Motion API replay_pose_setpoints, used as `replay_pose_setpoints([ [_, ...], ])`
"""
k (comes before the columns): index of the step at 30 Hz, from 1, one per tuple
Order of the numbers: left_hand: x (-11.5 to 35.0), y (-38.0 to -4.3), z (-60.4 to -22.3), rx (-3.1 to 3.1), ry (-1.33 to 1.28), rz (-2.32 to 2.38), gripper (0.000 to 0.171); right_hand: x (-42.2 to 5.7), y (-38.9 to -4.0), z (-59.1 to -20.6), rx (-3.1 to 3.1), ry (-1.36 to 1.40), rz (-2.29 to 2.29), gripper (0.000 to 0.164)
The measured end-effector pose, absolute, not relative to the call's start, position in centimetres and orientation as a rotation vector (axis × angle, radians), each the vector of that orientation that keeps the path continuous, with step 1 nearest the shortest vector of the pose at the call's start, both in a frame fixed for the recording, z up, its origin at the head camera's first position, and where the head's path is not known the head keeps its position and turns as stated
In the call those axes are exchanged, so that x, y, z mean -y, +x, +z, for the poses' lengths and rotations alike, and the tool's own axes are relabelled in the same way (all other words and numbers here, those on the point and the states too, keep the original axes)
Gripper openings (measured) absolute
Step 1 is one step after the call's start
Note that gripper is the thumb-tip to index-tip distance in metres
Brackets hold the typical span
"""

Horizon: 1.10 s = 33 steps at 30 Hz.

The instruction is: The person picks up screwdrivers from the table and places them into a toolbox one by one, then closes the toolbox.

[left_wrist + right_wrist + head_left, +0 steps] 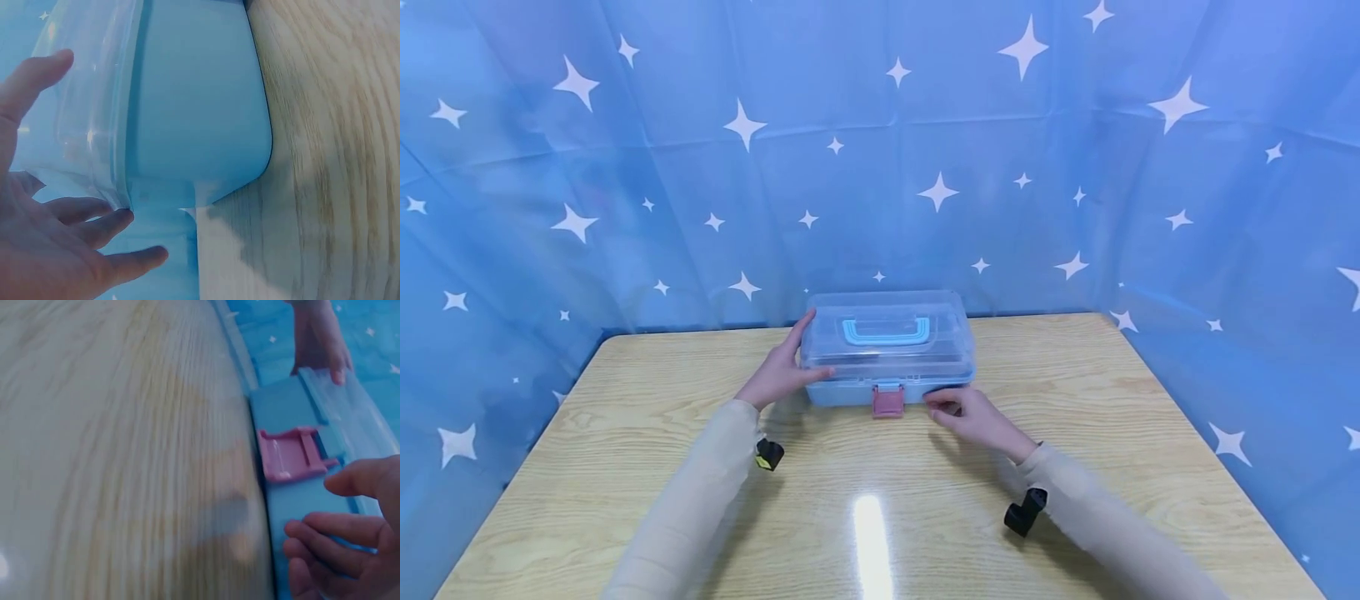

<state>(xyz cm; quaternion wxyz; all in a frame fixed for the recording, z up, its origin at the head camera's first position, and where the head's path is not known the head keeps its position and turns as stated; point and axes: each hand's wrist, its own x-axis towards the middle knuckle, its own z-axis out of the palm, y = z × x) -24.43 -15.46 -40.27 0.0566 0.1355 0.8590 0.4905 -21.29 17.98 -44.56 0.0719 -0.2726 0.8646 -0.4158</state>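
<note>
A storage box [857, 393] with a light blue base, a clear lid [887, 358] and a blue carry handle [886, 336] stands at the table's back edge. Its pink latch [888, 402] is flipped down at the front, clearly seen in the right wrist view. My left hand [782, 371] spreads along the box's left end, thumb over the lid's front and fingers reaching back along the side. To the right of the latch, my right hand [970, 414] is at the front of the base with loosely bent fingers and nothing in them. Whether its fingertips touch the box, I cannot tell.
The box is on a light wood-grain table [760, 533]. Behind and on both sides hangs a blue curtain [850, 167] with white stars. Small black cameras [1025, 512] are strapped at both wrists. A bright light reflection lies on the tabletop near the front.
</note>
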Motion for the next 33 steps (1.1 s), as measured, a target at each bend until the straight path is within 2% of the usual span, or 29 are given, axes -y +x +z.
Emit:
replay_pose_setpoints([
  [9, 15.1, -25.0, -40.2, -2.520, 0.350, 1.574, 0.098, -15.6, -21.2, -45.4, -2.519, -0.900, -1.245, 0.032],
  [15, 15.2, -25.1, -39.9, -2.476, 0.344, 1.550, 0.100, -15.3, -21.3, -45.7, -2.503, -0.860, -1.264, 0.034],
  [33, 15.7, -25.5, -40.2, -2.432, 0.401, 1.475, 0.098, -14.8, -20.7, -45.1, -2.430, -0.788, -1.588, 0.010],
])
